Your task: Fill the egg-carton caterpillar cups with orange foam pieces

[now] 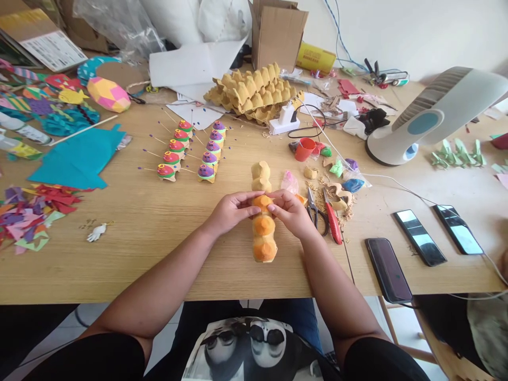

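My left hand (233, 212) and right hand (292, 212) pinch a bumpy egg-carton strip (263, 226), orange on three cups (264, 250), plain tan beyond.

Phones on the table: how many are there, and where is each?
3: near phone by the front edge of the table, middle phone to its right, far phone farthest right.

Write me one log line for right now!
left hand: holding egg-carton strip | right hand: holding same strip | strip: near bumps orange, far bumps plain | scissors: beside right hand
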Action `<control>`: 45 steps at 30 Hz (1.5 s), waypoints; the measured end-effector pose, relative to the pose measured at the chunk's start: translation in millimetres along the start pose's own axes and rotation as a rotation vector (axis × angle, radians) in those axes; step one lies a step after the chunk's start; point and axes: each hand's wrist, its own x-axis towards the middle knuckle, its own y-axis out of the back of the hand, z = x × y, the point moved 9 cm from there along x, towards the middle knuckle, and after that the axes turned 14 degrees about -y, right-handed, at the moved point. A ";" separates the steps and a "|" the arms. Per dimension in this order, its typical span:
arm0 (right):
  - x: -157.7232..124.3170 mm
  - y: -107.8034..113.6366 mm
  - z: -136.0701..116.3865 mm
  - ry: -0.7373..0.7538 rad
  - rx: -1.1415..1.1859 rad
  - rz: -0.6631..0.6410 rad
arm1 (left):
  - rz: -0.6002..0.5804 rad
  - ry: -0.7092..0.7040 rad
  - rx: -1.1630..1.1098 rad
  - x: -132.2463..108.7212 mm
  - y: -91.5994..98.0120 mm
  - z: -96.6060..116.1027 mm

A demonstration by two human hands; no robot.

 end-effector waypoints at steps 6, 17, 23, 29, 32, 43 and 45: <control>-0.4 -1.9 0.3 0.023 -0.005 0.020 | 0.014 -0.069 0.071 -0.4 2.3 6.0; -2.5 -5.5 -0.6 -0.019 -0.049 -0.045 | -0.048 -0.043 0.087 -0.1 4.3 5.9; -3.0 -1.9 -1.1 0.046 -0.132 0.043 | -0.032 -0.095 0.156 -2.2 4.8 8.7; -2.3 -2.0 -3.8 0.044 -0.066 0.001 | -0.046 -0.077 0.071 0.5 4.5 10.7; -2.3 -2.7 -6.0 0.057 -0.066 -0.011 | -0.027 -0.100 0.072 1.0 6.5 10.3; -3.8 -9.7 -4.4 0.099 -0.126 0.024 | -0.007 -0.156 0.136 -2.2 5.1 13.8; -3.9 -8.8 -4.9 0.099 -0.124 0.033 | -0.006 -0.153 0.134 -2.0 5.6 13.6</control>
